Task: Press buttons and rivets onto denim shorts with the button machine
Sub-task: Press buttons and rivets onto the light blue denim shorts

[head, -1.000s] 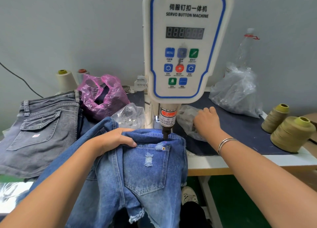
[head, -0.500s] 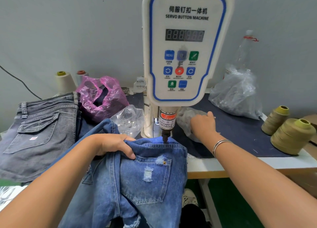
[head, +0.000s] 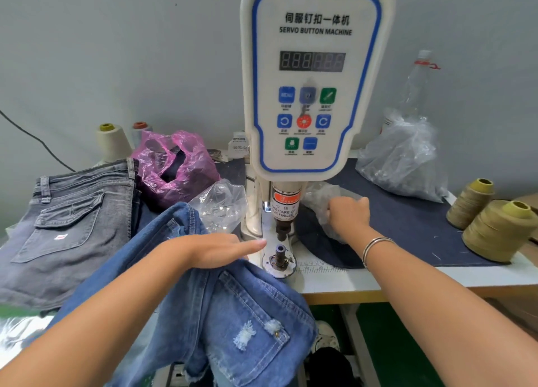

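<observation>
Blue denim shorts [head: 233,308] lie under the left hand [head: 215,250], whose fingers are flat & straight toward the button machine's lower die [head: 280,254]. Right hand [head: 348,216] behind the die reaches into a clear plastic bag [head: 317,197]; grip can't tell. Grey shorts [head: 64,223] far left of left hand.

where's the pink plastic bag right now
In the head view the pink plastic bag sits at the back left of the table, between the grey shorts and the button machine, behind a clear bag.
</observation>
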A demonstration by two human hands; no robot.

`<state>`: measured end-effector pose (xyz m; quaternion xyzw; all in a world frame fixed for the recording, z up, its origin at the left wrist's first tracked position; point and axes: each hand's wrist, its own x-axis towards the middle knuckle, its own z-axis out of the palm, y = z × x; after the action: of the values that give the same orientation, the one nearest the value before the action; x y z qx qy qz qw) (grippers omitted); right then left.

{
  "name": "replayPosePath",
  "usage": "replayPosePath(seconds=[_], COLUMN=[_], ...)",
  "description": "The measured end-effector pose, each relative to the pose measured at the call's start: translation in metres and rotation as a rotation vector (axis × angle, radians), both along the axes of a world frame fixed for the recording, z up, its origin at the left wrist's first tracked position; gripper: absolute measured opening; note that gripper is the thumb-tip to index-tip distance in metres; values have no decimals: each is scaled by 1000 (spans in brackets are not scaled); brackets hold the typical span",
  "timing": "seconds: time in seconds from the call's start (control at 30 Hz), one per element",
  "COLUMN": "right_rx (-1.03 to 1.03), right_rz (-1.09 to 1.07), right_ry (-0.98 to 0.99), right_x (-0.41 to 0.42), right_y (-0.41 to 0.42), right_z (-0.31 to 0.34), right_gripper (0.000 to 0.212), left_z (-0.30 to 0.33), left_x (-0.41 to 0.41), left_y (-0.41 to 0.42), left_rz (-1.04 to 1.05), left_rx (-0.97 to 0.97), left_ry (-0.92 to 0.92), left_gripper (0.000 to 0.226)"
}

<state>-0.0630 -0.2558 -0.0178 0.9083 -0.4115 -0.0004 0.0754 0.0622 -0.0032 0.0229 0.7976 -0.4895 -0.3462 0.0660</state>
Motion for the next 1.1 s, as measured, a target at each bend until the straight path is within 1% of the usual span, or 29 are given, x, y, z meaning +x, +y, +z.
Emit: replayPosePath(seconds=[0.03, 0.07, 0.17, 0.23, 0.27, 0.37, 0.47, 0.6, 0.73, 0.8, 0.87, 0.93, 1.0, 1.07, 1.1], right_rx=[26, 43, 41, -19, -63, -153, -169, -171, -208, -208, -191, -192, -181, -159, -150], right_rz=[-20, -29, -18, 4, 24, 96, 126, 150, 145, 135, 123, 130, 115, 108, 108], right_ry=[-15, -24, 8, 55, 74, 115, 181, 231, 281, 291, 238, 146, 36, -66, -86], right_x=[1, 2, 3, 2, 2, 3, 4, 5, 4, 3, 0, -6, -11, -15, -17], right_y=[0, 0, 0, 2, 3, 6, 7, 9, 12, 14, 14, 14, 13, 14, 14], right_z=[0, 1, 3, 3, 2, -2, -1, 5, 7, 9, 11, 12, 10, 9, 9], right_gripper=[14, 14, 9, 14, 15, 10, 8, 14, 29, 29, 20, 3, 12, 17, 19], left_z=[-7, -13, -20, -25, -28, -41, -49, -53, -55, -56, -57, -58, -59, -58, -58], left_x=[-3, -5, -8, -7, -7, -6, 0, 4, 7, 8, 10, 11, 11, 11, 10], left_y=[-4, -7, -15, -16, -16, -17, -18, -22, -25, -25, -25, -26, -26, -26, -26], left_rz=[-10, -33, -127, -197, -215, -218, -124, -65, -21, -19, -18, -14, -17, -19, -18], left_rx=[-52, -116, -312, -378, -390, -386, -394, -323, -281, -271, -281, -290, -292, -291, -291], left_ry=[-100, -222, -573, -706, -726, -711, -590, -505, -457, -425, -409, -396, -390, -383, -377], left_gripper=[66, 53, 42, 36, 34, 34, 35, 35, 28, 27, 28, 29, 29, 28, 28])
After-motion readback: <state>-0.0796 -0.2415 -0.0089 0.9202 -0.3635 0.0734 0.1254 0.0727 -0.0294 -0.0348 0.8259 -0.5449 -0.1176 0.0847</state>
